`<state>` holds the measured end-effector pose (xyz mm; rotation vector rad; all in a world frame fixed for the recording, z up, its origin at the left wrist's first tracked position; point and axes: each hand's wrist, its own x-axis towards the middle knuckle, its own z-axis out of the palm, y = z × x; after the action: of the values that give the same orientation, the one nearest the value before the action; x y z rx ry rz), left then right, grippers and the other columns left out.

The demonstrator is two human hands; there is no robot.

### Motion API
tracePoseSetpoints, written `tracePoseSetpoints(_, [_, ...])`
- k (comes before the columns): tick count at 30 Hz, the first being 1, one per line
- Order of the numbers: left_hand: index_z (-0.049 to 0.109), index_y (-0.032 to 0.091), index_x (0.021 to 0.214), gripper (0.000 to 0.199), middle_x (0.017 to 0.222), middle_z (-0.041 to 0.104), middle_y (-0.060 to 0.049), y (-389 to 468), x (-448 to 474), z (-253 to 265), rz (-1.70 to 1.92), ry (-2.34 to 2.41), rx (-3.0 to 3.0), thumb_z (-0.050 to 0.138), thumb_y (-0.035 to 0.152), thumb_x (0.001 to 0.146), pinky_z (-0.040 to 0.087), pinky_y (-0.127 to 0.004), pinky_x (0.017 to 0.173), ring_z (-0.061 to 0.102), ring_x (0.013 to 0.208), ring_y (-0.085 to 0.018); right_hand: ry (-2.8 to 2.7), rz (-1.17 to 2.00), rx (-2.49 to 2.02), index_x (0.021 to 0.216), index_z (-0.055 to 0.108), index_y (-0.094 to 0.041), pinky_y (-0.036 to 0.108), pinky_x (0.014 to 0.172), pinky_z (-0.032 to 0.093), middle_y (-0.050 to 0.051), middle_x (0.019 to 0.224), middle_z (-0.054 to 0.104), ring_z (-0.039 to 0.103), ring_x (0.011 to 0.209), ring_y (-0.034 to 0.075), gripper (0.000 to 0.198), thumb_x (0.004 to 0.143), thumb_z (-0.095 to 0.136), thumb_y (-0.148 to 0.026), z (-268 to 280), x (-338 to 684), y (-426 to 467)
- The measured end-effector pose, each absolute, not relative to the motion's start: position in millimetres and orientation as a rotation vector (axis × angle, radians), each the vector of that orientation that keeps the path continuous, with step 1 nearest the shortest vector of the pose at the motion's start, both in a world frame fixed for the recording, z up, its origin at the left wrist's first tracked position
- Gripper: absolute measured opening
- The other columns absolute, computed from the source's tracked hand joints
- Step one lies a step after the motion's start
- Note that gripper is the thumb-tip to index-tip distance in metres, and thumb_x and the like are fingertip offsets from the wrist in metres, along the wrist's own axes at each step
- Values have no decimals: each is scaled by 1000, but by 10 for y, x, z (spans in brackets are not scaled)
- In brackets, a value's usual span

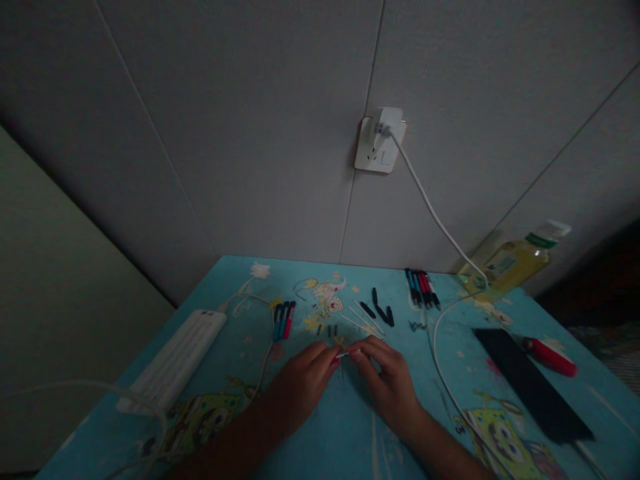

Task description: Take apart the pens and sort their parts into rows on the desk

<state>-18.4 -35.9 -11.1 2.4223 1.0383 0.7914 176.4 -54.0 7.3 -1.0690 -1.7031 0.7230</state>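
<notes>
Near the front middle of the table, my left hand (305,380) pinches the red end of a slim red-and-white pen piece (342,355). The fingers of my right hand (387,377) are closed on its other end, so the piece bridges the two hands. Just beyond lie several short dark tubes (329,331), thin white pen refills (357,325) and dark pen parts (383,315). Blue and red pen barrels (284,321) lie side by side to the left. A row of blue, red and dark pens (423,290) rests at the back right, with small grey bits (417,326) in front.
A white power strip (175,360) lies at left with cables. The white charger cable (440,227) runs from the wall socket (370,157) across the right side. An oil-coloured bottle (515,267), a flat black panel (533,387) and a red object (550,357) sit at right.
</notes>
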Motion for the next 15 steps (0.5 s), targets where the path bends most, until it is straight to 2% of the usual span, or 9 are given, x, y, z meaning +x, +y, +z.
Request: tracePoseSetpoints(15, [57,17,125,29,99,64,-8,-331,-187,-147,814,1066,2427,40,23,102,56,-35,86,65,92,-19,-1691,633,-1096,96,70,-23,27,76,49,3,87,68,64,81,17,13,95,57,-23,29,1773,-541])
